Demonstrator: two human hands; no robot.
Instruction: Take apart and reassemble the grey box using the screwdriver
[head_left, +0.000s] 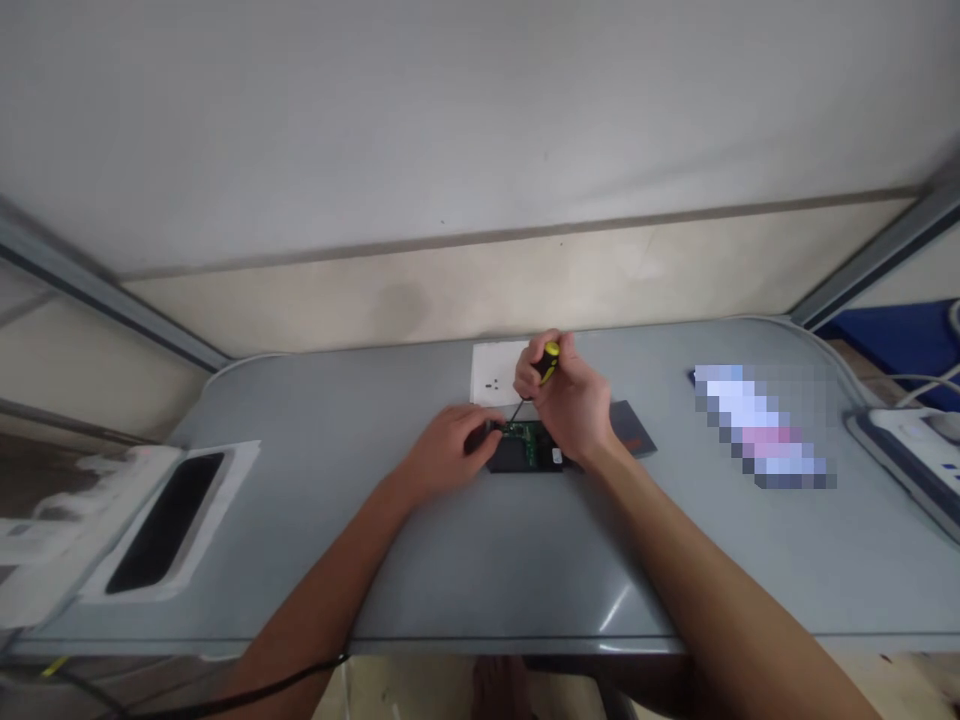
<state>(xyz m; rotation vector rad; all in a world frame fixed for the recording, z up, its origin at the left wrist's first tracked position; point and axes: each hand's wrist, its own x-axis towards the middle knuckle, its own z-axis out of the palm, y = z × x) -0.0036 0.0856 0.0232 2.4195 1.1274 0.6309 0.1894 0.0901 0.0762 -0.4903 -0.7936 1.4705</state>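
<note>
A dark device with a green circuit board lies on the grey table. My right hand is wrapped round a black and yellow screwdriver, whose shaft slants down left to the board's upper left part. My left hand is at the device's left edge, thumb and fingers round a small dark part that I cannot make out. White paper with a few small dark screws or dots on it lies behind the device. A dark flat piece sits partly behind my right wrist.
At the left, a black phone-like object rests on white paper, beside white items. A pixelated object lies at the right, near a white and dark device. Metal posts rise at both sides. A black cable crosses my left forearm.
</note>
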